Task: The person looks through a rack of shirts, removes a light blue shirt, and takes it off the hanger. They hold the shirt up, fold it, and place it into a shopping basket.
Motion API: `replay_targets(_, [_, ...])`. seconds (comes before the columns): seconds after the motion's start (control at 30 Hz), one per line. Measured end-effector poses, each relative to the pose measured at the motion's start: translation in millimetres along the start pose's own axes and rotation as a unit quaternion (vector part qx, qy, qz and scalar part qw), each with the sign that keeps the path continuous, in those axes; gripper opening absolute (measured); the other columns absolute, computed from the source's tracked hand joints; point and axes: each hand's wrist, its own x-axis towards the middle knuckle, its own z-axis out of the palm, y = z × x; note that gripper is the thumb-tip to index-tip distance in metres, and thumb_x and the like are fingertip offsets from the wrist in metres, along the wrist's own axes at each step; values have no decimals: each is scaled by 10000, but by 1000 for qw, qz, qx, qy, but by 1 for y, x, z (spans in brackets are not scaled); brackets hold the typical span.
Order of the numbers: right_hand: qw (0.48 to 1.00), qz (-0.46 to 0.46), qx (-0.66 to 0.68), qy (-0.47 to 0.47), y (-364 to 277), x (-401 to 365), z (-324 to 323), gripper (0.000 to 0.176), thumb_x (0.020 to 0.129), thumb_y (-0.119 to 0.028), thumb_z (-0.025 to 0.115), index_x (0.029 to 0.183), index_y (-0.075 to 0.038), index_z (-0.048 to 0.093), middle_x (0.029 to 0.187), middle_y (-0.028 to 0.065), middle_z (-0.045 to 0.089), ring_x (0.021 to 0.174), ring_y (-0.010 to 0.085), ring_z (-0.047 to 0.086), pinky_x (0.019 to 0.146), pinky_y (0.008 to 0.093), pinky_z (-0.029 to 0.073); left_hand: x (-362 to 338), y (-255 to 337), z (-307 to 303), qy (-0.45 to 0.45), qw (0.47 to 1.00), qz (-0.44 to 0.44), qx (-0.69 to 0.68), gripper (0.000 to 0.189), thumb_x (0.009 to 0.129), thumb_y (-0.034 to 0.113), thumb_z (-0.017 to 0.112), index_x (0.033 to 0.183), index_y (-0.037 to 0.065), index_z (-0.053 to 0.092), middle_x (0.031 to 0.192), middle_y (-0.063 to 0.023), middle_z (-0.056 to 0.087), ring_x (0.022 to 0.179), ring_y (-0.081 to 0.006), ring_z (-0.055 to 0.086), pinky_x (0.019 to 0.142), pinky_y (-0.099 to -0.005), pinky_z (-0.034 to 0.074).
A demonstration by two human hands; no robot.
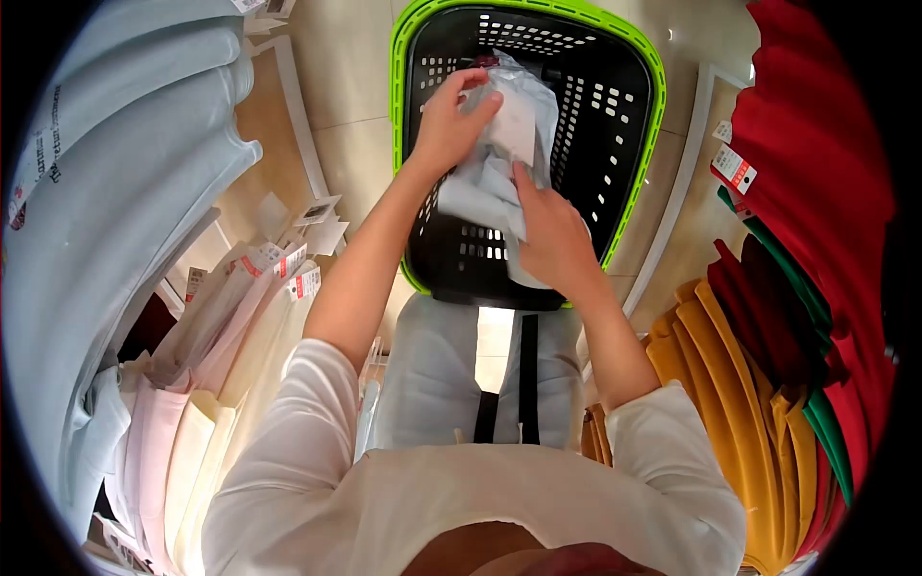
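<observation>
A light blue folded garment (495,197) lies inside a black shopping basket (615,154) with a bright green rim. On top of the garment rests a plain white card or tag (511,125). My left hand (449,123) is over the garment's upper left side, its thumb and fingers apart, the thumb close to the card. At the garment's lower right, my right hand (555,238) has its index finger stretched along the cloth near the card's lower end. Its other fingers curl under and are mostly hidden, seemingly gripping the cloth. A small dark red piece (487,61) shows at the garment's top.
Light blue garments (144,163) hang at the left, with pink and cream ones (197,432) below and price tags (304,282) sticking out. To the right hang red clothes (816,144) and mustard ones (735,403). Pale metal rack frames (672,192) stand beside the basket on the tiled floor.
</observation>
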Motion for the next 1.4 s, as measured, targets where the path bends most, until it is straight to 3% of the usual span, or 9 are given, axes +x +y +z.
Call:
replay_targets(0.3, [955,-27,283,85,10,-54,-27,693,709,92,663,1376,-13,504,1189,125,688,1113,234,660,978,320,469,-57,64,-26,-382,879,-131,-253,707,932,531,533,1362,-31,535,1359,-123,572,1281,-211,499,1104,-335,335])
replay_targets(0.43, [907,-53,406,102,27,-47,-20,669,718,-9,758,1345,-22,524,1120,98,676,1011,145,639,909,295,488,-75,45,-13,-396,783,-254,-406,598,957,407,573,1372,-22,534,1316,-79,608,1172,-147,570,1029,-281,424])
replay_targets(0.57, [882,-25,455,122,29,-43,-23,634,707,-7,784,1292,9,539,1133,72,663,1054,154,616,937,306,480,-83,1,3,-370,803,-308,-352,520,950,262,612,1383,-12,521,1333,-77,603,1196,-139,562,1016,-290,445])
replay_targets(0.8, [830,136,526,130,29,-26,-12,670,684,-54,846,1283,-7,550,1151,80,667,1059,187,628,930,347,509,-90,3,5,-219,962,-35,-162,460,934,109,635,1367,3,524,1315,-102,615,1197,-161,590,1008,-319,490])
replay_targets(1.03, [809,209,548,38,51,0,4,715,680,-75,842,1321,-21,527,1200,95,647,1072,227,628,958,370,495,-97,12,32,-180,971,131,88,407,927,182,645,1313,65,592,1239,-101,645,1104,-232,621,983,-328,471])
replay_targets(1.13, [751,216,623,-29,71,5,8,715,701,-88,827,1339,-24,510,1215,109,640,1074,242,628,954,376,498,-99,-15,39,-264,964,-17,-18,398,931,137,623,1310,25,579,1298,-90,613,1131,-171,594,973,-312,471])
replay_targets(1.23, [738,186,649,-2,78,9,10,708,722,-95,816,1349,-20,496,1220,120,635,1077,253,627,949,382,500,-89,2,9,-139,943,-126,-274,352,915,122,636,1240,-10,618,1240,-81,643,1082,-139,593,931,-305,491])
replay_targets(1.33, [778,145,611,19,80,11,0,648,724,-128,831,1294,2,549,1136,114,672,1022,236,650,906,363,512,-39,23,-11,-11,985,-139,-105,295,784,54,763,1065,0,689,945,-56,716,847,-115,640,790,-286,524])
replay_targets(1.4, [804,134,580,-4,78,16,-12,624,727,-127,830,1275,8,564,1125,114,676,1014,232,653,898,366,515,-17,-2,-7,130,974,54,175,520,737,113,790,1209,23,590,884,-122,690,805,-293,682,745,-370,552])
